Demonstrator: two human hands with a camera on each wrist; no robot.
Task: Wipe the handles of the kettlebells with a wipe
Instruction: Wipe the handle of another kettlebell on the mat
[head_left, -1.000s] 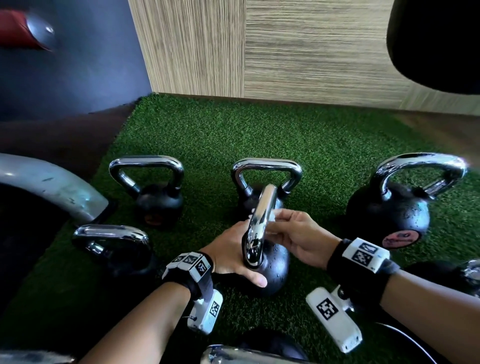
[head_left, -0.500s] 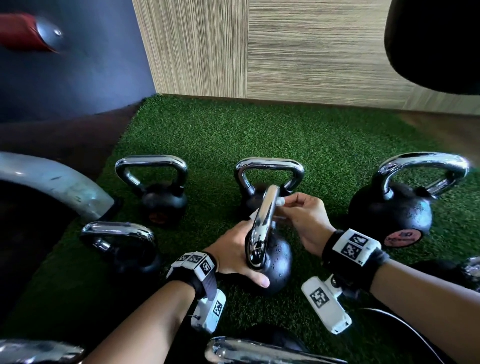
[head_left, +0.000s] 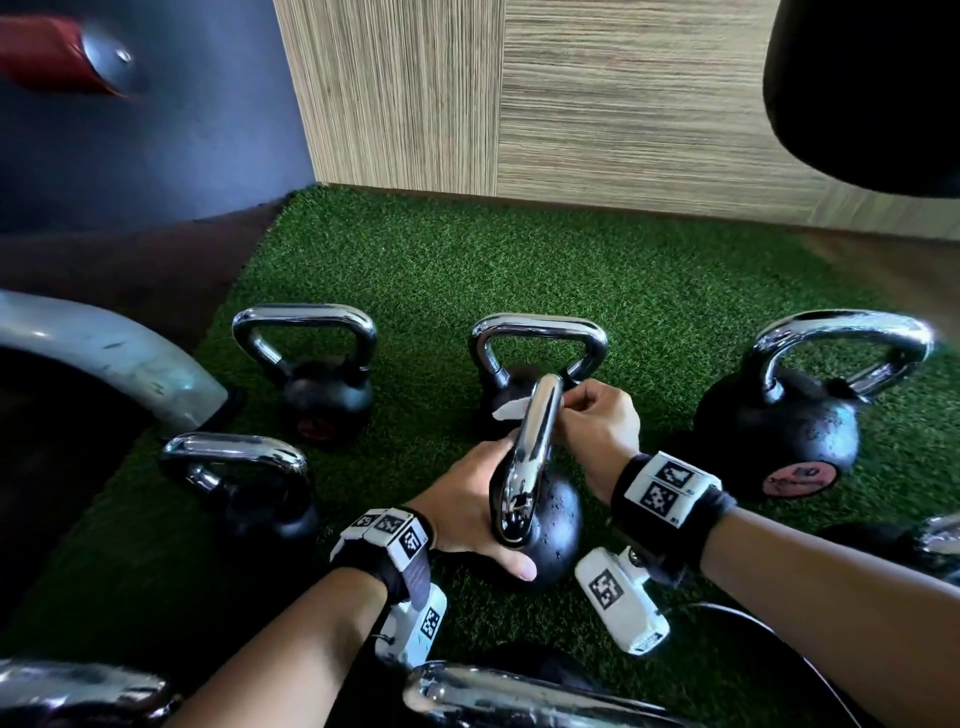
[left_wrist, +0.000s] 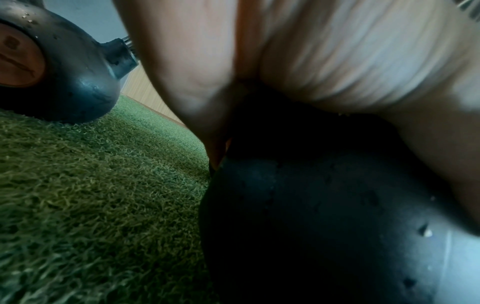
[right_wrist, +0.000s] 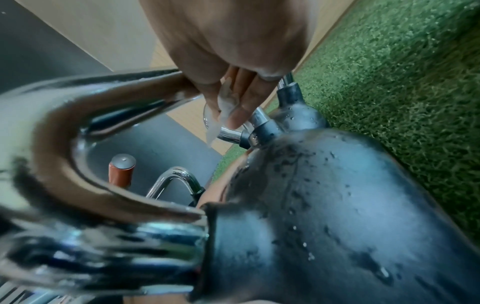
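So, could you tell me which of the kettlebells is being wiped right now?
The centre kettlebell: the left hand holds its body and the right hand holds the wipe on its handle; only this one is touched.

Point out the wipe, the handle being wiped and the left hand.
handle (head_left: 535, 441): head view, middle of the chrome bar
wipe (head_left: 506, 411): head view, white corner left of the handle
left hand (head_left: 460, 512): head view, back of the hand

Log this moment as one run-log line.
step: handle wipe | left hand: holds kettlebell body | right hand: pinches wipe round handle top | surface: turf
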